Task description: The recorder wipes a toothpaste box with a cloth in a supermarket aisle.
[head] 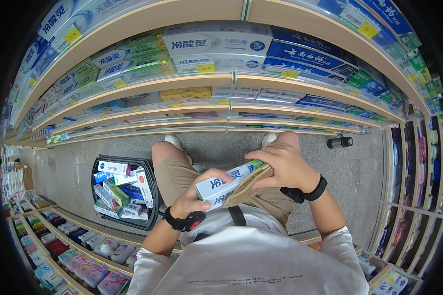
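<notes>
My left hand (197, 191) grips one end of a white, blue and green toothpaste box (225, 183), held tilted above my lap. At the box's upper right end is my right hand (284, 167), which presses a folded tan cloth (245, 186) against the side facing me. Part of the cloth is hidden by the right fingers. On the floor to my left lies a black shopping basket (156, 184) with several toothpaste boxes (114, 167) heaped inside.
Shelves (203, 82) stacked with toothpaste boxes rise in front of me. A dark bottle (339, 142) lies on the grey floor at the front right. Behind me on the left are shelves of bottles and packs (85, 265). Racks of hanging goods (417, 155) stand at the right.
</notes>
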A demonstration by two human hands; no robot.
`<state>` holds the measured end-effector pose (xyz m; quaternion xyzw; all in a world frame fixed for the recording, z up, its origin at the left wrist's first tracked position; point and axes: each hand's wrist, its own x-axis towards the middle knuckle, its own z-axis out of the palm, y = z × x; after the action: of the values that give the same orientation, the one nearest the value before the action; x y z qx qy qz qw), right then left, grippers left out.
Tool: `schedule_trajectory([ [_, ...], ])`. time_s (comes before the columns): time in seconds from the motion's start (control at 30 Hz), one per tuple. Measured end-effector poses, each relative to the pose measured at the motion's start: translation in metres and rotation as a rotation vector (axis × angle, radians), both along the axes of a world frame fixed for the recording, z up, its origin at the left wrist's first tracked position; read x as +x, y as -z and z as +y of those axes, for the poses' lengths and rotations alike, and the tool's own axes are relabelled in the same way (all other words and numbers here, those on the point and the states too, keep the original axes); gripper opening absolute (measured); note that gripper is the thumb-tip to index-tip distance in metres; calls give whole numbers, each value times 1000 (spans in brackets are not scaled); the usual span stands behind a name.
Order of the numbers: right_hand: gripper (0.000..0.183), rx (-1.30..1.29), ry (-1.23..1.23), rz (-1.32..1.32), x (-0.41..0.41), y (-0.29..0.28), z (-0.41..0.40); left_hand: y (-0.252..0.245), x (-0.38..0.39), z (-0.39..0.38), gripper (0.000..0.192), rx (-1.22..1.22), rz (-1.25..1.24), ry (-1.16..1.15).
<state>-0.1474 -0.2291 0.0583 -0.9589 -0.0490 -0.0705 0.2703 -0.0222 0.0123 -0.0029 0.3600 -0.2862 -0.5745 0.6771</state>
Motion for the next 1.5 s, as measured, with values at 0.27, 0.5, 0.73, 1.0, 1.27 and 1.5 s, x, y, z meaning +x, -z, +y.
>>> schedule_trajectory([
  [0.27, 53, -10, 38, -60, -5, 6, 0, -25, 33, -6, 41, 14, -450, -7],
  [0.5, 53, -198, 99, -138, -8, 10, 10, -53, 10, -28, 29, 156, -1142, -211],
  [0.73, 44, -192, 107, -122, -13, 14, 13, -55, 6, -35, 30, 230, -1310, -158],
  [1.0, 15, -138, -48, -286, -8, 15, 14, -47, 13, -34, 22, 203, -1350, -169],
  [1.27, 12, -22, -79, -348, -6, 11, 8, -50, 17, -29, 22, 204, -1357, -204],
  [1.5, 17, 98, -43, -299, -6, 5, 3, -54, 22, -25, 21, 184, -1379, -227],
])
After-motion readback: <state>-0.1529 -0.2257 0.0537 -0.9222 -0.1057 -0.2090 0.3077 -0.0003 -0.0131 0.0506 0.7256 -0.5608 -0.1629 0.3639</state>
